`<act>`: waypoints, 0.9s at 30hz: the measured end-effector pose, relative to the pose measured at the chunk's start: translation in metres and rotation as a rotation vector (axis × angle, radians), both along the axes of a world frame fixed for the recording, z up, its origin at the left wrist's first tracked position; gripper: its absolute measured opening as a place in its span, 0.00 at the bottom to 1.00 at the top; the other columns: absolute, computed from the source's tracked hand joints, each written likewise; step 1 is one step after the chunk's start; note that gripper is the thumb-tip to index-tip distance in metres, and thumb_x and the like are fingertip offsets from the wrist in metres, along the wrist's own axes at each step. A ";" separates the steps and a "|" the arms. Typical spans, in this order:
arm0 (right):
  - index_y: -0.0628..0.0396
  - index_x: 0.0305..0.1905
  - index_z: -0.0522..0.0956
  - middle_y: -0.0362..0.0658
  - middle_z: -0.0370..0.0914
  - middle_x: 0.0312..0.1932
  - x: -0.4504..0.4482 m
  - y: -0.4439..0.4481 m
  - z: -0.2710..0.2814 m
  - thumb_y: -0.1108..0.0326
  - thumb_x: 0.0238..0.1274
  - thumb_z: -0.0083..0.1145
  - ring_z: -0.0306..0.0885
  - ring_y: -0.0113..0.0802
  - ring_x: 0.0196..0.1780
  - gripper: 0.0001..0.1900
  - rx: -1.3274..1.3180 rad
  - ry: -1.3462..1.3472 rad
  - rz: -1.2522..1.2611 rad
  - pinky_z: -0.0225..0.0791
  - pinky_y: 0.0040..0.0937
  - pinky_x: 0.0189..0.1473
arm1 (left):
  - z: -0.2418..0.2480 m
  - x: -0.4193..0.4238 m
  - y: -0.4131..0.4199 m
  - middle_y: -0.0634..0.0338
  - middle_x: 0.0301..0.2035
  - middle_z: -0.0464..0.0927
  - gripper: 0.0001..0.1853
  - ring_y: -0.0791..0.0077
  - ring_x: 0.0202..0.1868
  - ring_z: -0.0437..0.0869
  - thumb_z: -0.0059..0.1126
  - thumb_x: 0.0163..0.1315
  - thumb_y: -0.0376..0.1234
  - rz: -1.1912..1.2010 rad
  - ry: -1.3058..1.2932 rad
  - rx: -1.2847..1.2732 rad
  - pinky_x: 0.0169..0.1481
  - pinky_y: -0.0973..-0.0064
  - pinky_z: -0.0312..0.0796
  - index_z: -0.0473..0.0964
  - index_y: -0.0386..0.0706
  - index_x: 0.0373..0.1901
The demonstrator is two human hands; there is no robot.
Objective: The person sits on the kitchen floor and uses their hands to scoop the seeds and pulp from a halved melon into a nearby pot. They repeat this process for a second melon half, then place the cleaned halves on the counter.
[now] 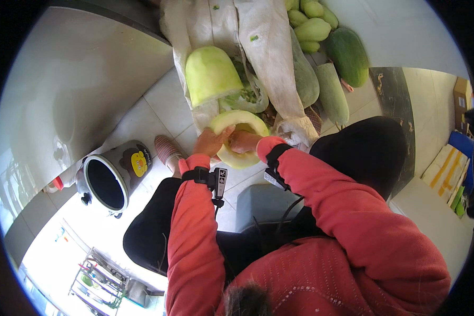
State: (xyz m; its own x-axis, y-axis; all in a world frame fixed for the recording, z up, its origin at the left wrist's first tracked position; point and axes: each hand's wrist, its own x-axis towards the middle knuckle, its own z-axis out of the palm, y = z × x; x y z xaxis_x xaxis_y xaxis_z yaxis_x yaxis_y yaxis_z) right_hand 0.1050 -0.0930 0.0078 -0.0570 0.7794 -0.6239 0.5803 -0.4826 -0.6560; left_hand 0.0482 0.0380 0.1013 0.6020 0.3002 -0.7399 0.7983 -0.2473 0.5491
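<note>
A peeled, hollow piece of pale green winter melon (243,160) stands before me with its round opening facing up. My left hand (212,142) grips its left rim, thumb over the edge. Inside the opening is my right hand (243,141), its fingertips hidden, so what they hold cannot be told. Just beyond, another peeled melon piece (211,75) leans with its cut end towards me, beside a pale bag (245,104) of green peelings. All of this is on or by a woven cream sack (268,55) spread over the floor.
Unpeeled winter melons (333,93) lie at the right of the sack, with a dark green melon (347,55) and several light green gourds (313,29) behind. A grey bin (136,158) with a cartoon print stands at the left. White cabinet-like surfaces (83,71) flank the floor.
</note>
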 end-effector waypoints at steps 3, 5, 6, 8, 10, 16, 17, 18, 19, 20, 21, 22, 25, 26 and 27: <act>0.59 0.28 0.77 0.46 0.78 0.27 0.017 -0.007 0.019 0.65 0.51 0.50 0.77 0.34 0.28 0.09 0.005 0.494 -0.277 0.68 0.34 0.29 | 0.010 0.002 -0.001 0.45 0.30 0.79 0.41 0.58 0.35 0.83 0.50 0.46 0.67 0.028 -0.002 -0.063 0.40 0.66 0.73 0.77 0.35 0.40; 0.58 0.26 0.76 0.43 0.77 0.24 0.028 -0.012 0.037 0.64 0.51 0.51 0.75 0.30 0.24 0.09 -0.160 0.723 -0.514 0.66 0.31 0.24 | 0.019 0.002 -0.001 0.44 0.31 0.79 0.44 0.56 0.36 0.82 0.47 0.47 0.69 0.066 0.076 -0.077 0.42 0.65 0.72 0.77 0.32 0.39; 0.57 0.25 0.76 0.42 0.77 0.22 0.031 -0.014 0.047 0.64 0.52 0.51 0.74 0.28 0.23 0.09 -0.220 0.881 -0.629 0.65 0.29 0.22 | 0.022 0.003 -0.002 0.43 0.31 0.79 0.46 0.56 0.36 0.82 0.45 0.47 0.70 0.091 0.070 -0.095 0.42 0.64 0.72 0.76 0.30 0.38; 0.59 0.29 0.77 0.42 0.76 0.24 0.037 -0.016 0.063 0.61 0.54 0.51 0.74 0.28 0.26 0.11 -0.254 1.090 -0.763 0.67 0.27 0.27 | 0.027 0.006 -0.003 0.41 0.31 0.79 0.49 0.55 0.37 0.82 0.43 0.47 0.71 0.123 0.072 -0.120 0.43 0.64 0.72 0.76 0.27 0.37; 0.60 0.31 0.77 0.43 0.76 0.25 0.043 -0.017 0.075 0.61 0.55 0.52 0.74 0.29 0.28 0.12 -0.248 1.189 -0.838 0.67 0.25 0.30 | 0.030 0.008 -0.005 0.39 0.31 0.78 0.50 0.54 0.38 0.82 0.42 0.47 0.71 0.132 0.059 -0.076 0.43 0.64 0.72 0.75 0.25 0.38; 0.60 0.32 0.76 0.44 0.76 0.26 0.064 -0.023 0.097 0.65 0.56 0.52 0.74 0.30 0.28 0.09 -0.192 1.174 -0.991 0.68 0.27 0.31 | 0.019 -0.003 -0.010 0.39 0.32 0.79 0.50 0.51 0.40 0.81 0.39 0.48 0.71 0.214 0.035 -0.096 0.46 0.62 0.71 0.76 0.28 0.40; 0.59 0.32 0.75 0.44 0.76 0.25 0.068 -0.022 0.102 0.64 0.55 0.52 0.74 0.31 0.27 0.09 -0.132 1.212 -1.020 0.68 0.27 0.31 | 0.012 -0.005 -0.010 0.39 0.32 0.79 0.49 0.50 0.40 0.81 0.39 0.48 0.71 0.181 0.034 -0.048 0.45 0.61 0.71 0.76 0.28 0.39; 0.58 0.31 0.75 0.44 0.76 0.25 0.071 -0.018 0.109 0.64 0.55 0.53 0.74 0.31 0.27 0.08 -0.110 1.221 -1.070 0.68 0.28 0.31 | 0.004 -0.007 -0.009 0.40 0.31 0.79 0.48 0.50 0.40 0.81 0.39 0.49 0.71 0.148 0.034 0.001 0.45 0.60 0.71 0.76 0.29 0.38; 0.58 0.31 0.75 0.44 0.76 0.25 0.074 -0.013 0.116 0.65 0.56 0.52 0.74 0.31 0.27 0.08 -0.029 1.282 -1.059 0.68 0.28 0.31 | -0.006 -0.008 -0.010 0.40 0.31 0.79 0.47 0.50 0.39 0.81 0.39 0.50 0.70 0.094 0.036 0.064 0.44 0.59 0.71 0.77 0.29 0.38; 0.58 0.32 0.75 0.43 0.76 0.26 0.078 -0.006 0.125 0.65 0.56 0.52 0.74 0.31 0.27 0.07 0.015 1.314 -1.074 0.68 0.28 0.32 | -0.015 -0.009 -0.010 0.41 0.30 0.79 0.46 0.50 0.39 0.81 0.40 0.50 0.69 0.042 0.038 0.127 0.44 0.58 0.71 0.77 0.30 0.37; 0.58 0.32 0.75 0.43 0.76 0.26 0.080 0.002 0.135 0.66 0.57 0.52 0.74 0.31 0.27 0.07 0.068 1.342 -1.088 0.68 0.28 0.32 | -0.024 -0.011 -0.009 0.41 0.30 0.79 0.44 0.51 0.39 0.82 0.41 0.51 0.68 -0.002 0.055 0.192 0.43 0.57 0.71 0.77 0.30 0.37; 0.58 0.30 0.75 0.42 0.76 0.25 0.082 0.011 0.145 0.64 0.58 0.54 0.73 0.30 0.26 0.09 0.076 1.344 -1.103 0.68 0.26 0.31 | -0.032 -0.014 -0.013 0.44 0.29 0.80 0.41 0.56 0.37 0.83 0.46 0.53 0.64 0.102 -0.003 0.156 0.39 0.60 0.73 0.75 0.30 0.40; 0.56 0.27 0.75 0.40 0.75 0.24 0.082 0.045 0.184 0.61 0.59 0.55 0.72 0.26 0.26 0.11 0.126 1.297 -1.051 0.65 0.24 0.29 | -0.048 -0.019 -0.025 0.40 0.35 0.78 0.36 0.48 0.43 0.78 0.40 0.55 0.64 0.307 -0.119 0.062 0.47 0.60 0.69 0.77 0.41 0.42; 0.55 0.25 0.75 0.40 0.75 0.24 0.078 0.059 0.198 0.58 0.59 0.56 0.71 0.25 0.26 0.13 0.152 1.237 -1.062 0.63 0.22 0.27 | -0.050 -0.017 -0.028 0.40 0.35 0.78 0.36 0.49 0.43 0.79 0.41 0.55 0.63 0.375 -0.080 -0.003 0.47 0.60 0.69 0.77 0.40 0.42; 0.55 0.24 0.74 0.39 0.74 0.23 0.075 0.075 0.214 0.59 0.59 0.56 0.69 0.24 0.25 0.13 0.186 1.297 -1.011 0.61 0.20 0.26 | -0.050 -0.019 -0.031 0.41 0.35 0.78 0.36 0.49 0.43 0.79 0.42 0.55 0.63 0.404 -0.051 -0.056 0.47 0.60 0.69 0.77 0.40 0.42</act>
State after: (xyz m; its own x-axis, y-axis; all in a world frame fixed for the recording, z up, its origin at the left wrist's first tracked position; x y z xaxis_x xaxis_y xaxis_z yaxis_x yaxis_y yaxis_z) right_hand 0.1803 -0.0179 0.2219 0.1121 0.8762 -0.4687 -0.8444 -0.1646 -0.5097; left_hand 0.0287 0.0069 0.0515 0.4802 0.4803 -0.7340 0.7963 0.1123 0.5944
